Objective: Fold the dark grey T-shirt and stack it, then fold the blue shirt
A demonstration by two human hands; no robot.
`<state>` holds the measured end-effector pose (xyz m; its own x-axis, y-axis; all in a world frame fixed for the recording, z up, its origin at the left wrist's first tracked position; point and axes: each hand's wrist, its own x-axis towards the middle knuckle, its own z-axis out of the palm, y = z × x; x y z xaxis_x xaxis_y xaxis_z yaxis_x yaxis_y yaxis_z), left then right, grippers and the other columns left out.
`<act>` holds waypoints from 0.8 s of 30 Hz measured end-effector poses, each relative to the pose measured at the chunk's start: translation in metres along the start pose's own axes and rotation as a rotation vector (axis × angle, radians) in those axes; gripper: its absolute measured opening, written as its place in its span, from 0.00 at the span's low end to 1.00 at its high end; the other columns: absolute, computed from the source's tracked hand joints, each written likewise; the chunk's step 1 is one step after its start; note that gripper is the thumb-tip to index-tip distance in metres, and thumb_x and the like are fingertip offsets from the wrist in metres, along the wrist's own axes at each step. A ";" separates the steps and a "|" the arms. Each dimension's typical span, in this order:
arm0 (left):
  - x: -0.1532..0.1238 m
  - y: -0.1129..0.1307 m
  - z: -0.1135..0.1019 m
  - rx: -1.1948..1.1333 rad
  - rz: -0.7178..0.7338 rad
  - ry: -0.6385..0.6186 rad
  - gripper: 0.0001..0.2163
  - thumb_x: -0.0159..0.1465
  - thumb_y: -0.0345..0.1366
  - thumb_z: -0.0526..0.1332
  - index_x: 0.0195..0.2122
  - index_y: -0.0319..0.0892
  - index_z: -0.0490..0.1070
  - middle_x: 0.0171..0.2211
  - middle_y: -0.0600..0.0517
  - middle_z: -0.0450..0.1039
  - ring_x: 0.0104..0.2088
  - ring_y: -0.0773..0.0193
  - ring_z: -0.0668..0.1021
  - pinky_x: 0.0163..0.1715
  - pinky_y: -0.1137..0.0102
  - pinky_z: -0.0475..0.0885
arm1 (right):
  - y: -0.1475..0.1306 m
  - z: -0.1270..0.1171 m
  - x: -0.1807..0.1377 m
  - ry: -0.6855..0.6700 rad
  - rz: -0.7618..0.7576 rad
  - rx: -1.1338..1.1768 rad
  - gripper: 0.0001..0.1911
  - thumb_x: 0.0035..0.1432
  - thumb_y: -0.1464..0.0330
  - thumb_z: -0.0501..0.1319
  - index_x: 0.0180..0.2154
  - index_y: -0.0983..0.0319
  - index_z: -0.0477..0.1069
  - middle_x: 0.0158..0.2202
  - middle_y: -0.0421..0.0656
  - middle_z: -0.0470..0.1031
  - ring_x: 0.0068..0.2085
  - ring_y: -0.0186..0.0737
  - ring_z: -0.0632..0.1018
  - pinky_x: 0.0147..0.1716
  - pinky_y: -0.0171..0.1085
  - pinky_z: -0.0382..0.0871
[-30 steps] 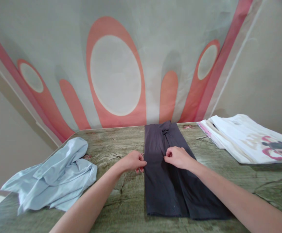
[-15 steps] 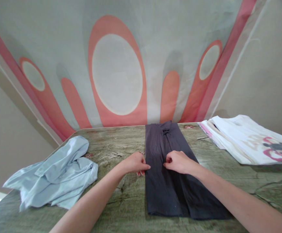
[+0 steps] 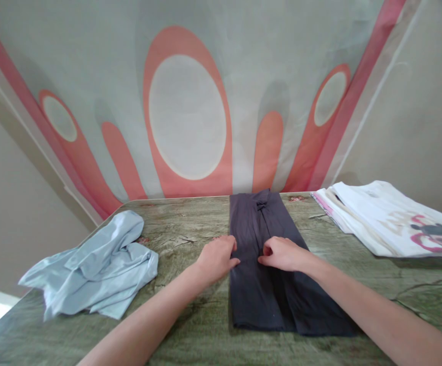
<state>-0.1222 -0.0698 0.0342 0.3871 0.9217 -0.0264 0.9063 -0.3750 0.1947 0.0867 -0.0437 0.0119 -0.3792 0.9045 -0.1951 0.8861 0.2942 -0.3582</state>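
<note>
A dark grey garment (image 3: pixel 255 300) lies folded into a long strip, with a gathered twist near its far end and its hem toward me. My left hand (image 3: pixel 218 255) is at the garment's left edge, thumb and fingers apart. On the middle of the cloth rests my right hand (image 3: pixel 280 253), fingers curled and thumb bent in, pinching at the lengthwise fold. Its fingertips are partly hidden, so how much fabric they hold does not show.
A crumpled light blue garment (image 3: pixel 102 269) lies at the left on the wood-patterned table (image 3: pixel 183 325). Folded white clothes (image 3: pixel 381 218) are stacked at the right, the top one with a cartoon mouse print. Behind the table hangs a printed backdrop (image 3: pixel 240 101).
My left hand's fingers have come forward and spread from the thumb at the garment's left edge. My right hand has stayed nearly in place. The view has shifted slightly.
</note>
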 end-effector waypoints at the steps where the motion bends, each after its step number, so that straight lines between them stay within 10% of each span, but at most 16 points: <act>1: -0.006 0.005 0.003 0.002 0.082 0.008 0.12 0.57 0.41 0.61 0.40 0.41 0.67 0.41 0.47 0.71 0.42 0.57 0.73 0.41 0.68 0.66 | 0.000 0.002 -0.001 0.010 -0.008 -0.001 0.12 0.46 0.58 0.59 0.23 0.58 0.72 0.26 0.40 0.76 0.29 0.39 0.75 0.25 0.34 0.56; 10: -0.066 0.007 0.023 0.063 0.383 -0.100 0.25 0.66 0.46 0.45 0.63 0.46 0.43 0.64 0.50 0.41 0.63 0.59 0.48 0.59 0.60 0.46 | -0.002 0.012 -0.018 0.162 -0.024 0.182 0.08 0.48 0.65 0.57 0.21 0.62 0.67 0.23 0.42 0.73 0.27 0.36 0.73 0.25 0.32 0.58; 17: -0.079 0.005 0.024 0.098 0.372 -0.105 0.24 0.67 0.46 0.42 0.63 0.46 0.41 0.64 0.51 0.38 0.63 0.60 0.46 0.60 0.59 0.44 | -0.005 0.026 -0.031 0.057 0.037 0.597 0.12 0.50 0.71 0.55 0.39 0.62 0.59 0.19 0.31 0.64 0.13 0.28 0.65 0.15 0.29 0.54; 24: -0.081 0.005 0.030 0.097 0.376 -0.049 0.24 0.68 0.45 0.42 0.63 0.45 0.41 0.64 0.50 0.39 0.63 0.60 0.47 0.59 0.58 0.45 | 0.001 0.035 -0.043 0.128 -0.078 0.544 0.23 0.46 0.72 0.60 0.45 0.62 0.58 0.23 0.33 0.66 0.23 0.29 0.68 0.25 0.30 0.59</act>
<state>-0.1438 -0.1491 0.0083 0.7010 0.7129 -0.0185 0.7104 -0.6958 0.1062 0.0943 -0.0929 -0.0116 -0.3724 0.9268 -0.0486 0.5783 0.1908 -0.7932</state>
